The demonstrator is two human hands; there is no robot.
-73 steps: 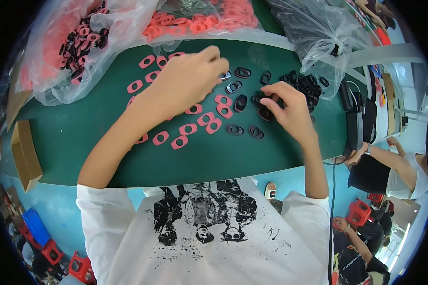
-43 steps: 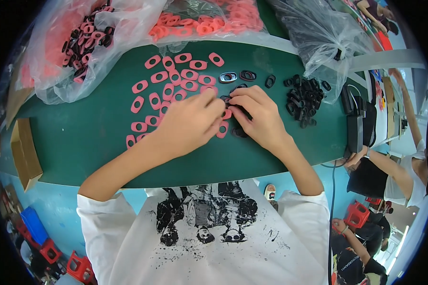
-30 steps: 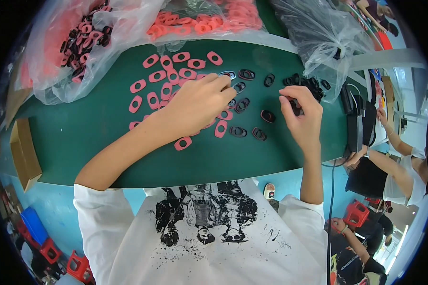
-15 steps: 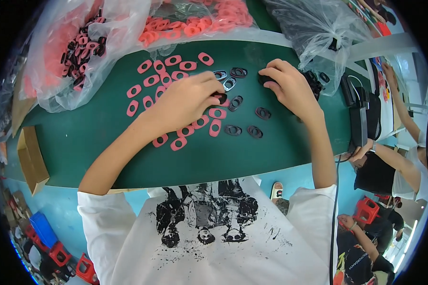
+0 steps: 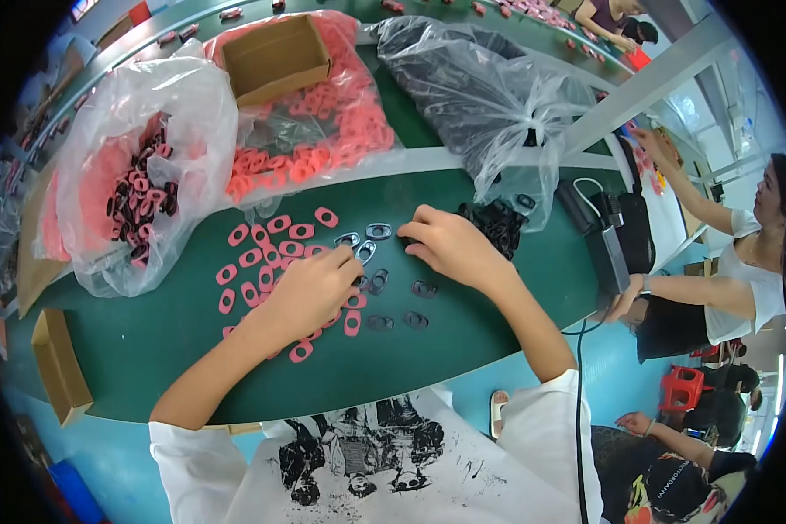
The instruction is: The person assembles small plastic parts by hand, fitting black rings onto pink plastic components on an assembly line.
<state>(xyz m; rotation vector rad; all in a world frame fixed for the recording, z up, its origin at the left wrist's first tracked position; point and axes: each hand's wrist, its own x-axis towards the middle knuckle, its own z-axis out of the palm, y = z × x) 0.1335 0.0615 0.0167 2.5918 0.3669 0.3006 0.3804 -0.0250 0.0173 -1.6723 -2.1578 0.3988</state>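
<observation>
My left hand (image 5: pixel 319 284) is closed, its fingertips pinching a small black piece (image 5: pixel 359 282) over the edge of the pink ring pieces. My right hand (image 5: pixel 450 244) is also closed, with a dark piece (image 5: pixel 405 242) mostly hidden under its fingers. Between the hands lie several black oval pieces with holes, such as one with a shiny rim (image 5: pixel 378 231) and a duller one (image 5: pixel 378 280). Flat pink oval rings (image 5: pixel 301 230) are spread around and under my left hand and forearm, which cover some of them.
A clear bag of mixed pink and black parts (image 5: pixel 205 144) stands at left. Behind are a bag of pink rings (image 5: pixel 358 131) bearing a cardboard box (image 5: pixel 275 59), and a bag of black parts (image 5: pixel 463 96). A black pile (image 5: pixel 498 229) and power adapter (image 5: pixel 604 258) lie right. A co-worker (image 5: pixel 742 262) is beyond.
The view has tilted up, so the table sits lower and more of the far side shows. My right hand has come slightly left, nearer the shiny-rimmed black piece; my left hand has barely shifted.
</observation>
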